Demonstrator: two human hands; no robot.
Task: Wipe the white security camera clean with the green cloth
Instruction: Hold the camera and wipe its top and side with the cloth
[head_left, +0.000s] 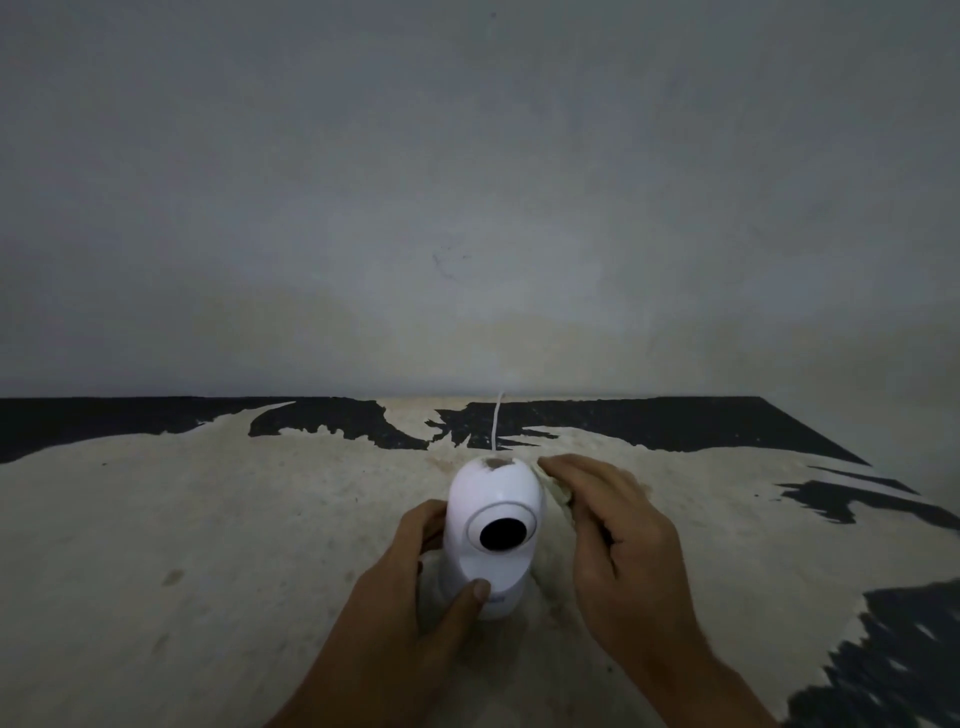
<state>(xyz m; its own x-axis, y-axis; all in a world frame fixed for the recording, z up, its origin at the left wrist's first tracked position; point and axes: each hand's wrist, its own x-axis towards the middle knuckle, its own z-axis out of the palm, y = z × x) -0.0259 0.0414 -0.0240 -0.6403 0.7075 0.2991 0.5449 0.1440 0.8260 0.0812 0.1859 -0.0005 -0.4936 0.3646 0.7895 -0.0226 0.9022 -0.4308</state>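
The white security camera (491, 525) stands upright on the worn table (208, 519), its round black lens facing me. A brown smudge marks its top. My left hand (415, 582) grips the camera's lower body from the left, thumb across the front of the base. My right hand (618, 540) is curled against the camera's right side and holds a bunched cloth (558, 493). Only a pale sliver of that cloth shows under the fingers; its colour reads as pale in this dim light.
A thin white cable (497, 421) runs from behind the camera to the wall (467, 208) at the table's back edge. The tabletop is beige where its black coating has peeled. The table's right edge slants away at the right.
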